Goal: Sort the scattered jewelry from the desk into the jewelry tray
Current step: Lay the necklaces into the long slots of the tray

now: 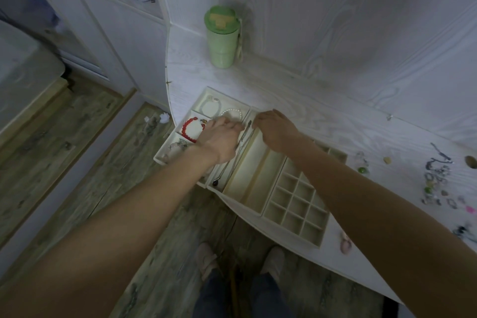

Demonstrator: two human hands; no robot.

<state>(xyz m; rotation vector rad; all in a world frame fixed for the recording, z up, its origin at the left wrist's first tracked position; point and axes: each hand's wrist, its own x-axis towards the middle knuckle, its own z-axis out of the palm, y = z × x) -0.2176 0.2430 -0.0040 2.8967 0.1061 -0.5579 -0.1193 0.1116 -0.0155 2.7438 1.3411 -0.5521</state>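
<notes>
Both hands pinch the necklace (pixel 238 146) ends, left hand (pixel 219 137), right hand (pixel 273 129), stretching it straight to fit the tray (pixel 258 162) long slot.

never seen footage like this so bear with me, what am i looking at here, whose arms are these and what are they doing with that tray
There is no machine here. It is one picture from a camera worn on a person's head, looking down, so the two bare arms are the wearer's own.

On the white desk lies a cream jewelry tray with many compartments. A red bead bracelet and a pearl bracelet already lie in it.

The left hand and right hand meet over a long slot, each pinching the end of a thin chain necklace that trails down that slot.

More scattered jewelry waits on the right, and a green cup stands behind.
</notes>
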